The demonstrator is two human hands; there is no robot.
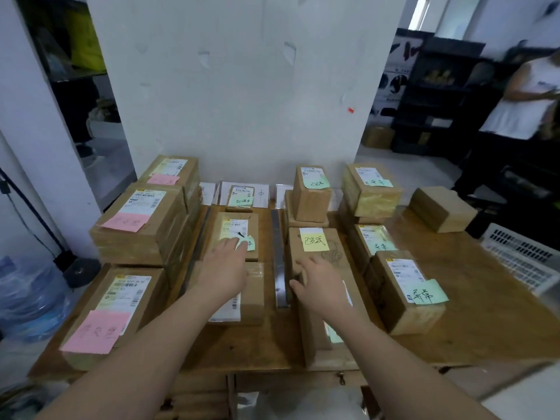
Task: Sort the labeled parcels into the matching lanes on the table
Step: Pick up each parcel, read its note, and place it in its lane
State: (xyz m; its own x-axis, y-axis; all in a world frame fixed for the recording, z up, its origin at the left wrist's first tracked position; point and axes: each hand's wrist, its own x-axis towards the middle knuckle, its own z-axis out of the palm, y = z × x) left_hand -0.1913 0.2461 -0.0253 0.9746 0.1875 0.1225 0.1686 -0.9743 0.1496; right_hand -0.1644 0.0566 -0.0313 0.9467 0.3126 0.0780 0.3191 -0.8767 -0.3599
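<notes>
Head view, both arms reaching over the wooden table [472, 316].

My left hand [225, 268] is lying open, fingers straight and holding nothing. The fingertips are touching the shipping label of the middle-lane parcel [235, 221], right beside its green note [250, 244]. The wrist is passing over a nearer carton [253, 301] in the same lane.

My right hand [318, 283] is resting spread and relaxed on the long parcel [333, 259], which is carrying the yellow note [315, 240]. The thumb is sitting at the parcel's left edge, just beside the metal divider strip [280, 262]. I cannot tell whether the thumb is hooking over the side.

I am judging the step to be settling these two parcels squarely in neighbouring lanes.

- **Left hand:** I am planning to press on bare cardboard, not on the loose green note, which looks likely to peel or slide.
- **Right hand:** I am aiming to keep the long parcel parallel to the strip and off its top, so that it is not straddling two lanes.
- **Lane check:** I am reading each handwritten note against the paper lane signs [260, 194] at the wall, which stacked cartons are partly hiding.

The pink-noted parcels [139, 219] are standing in the left lane and the green-noted parcels [403, 286] on the right.
</notes>
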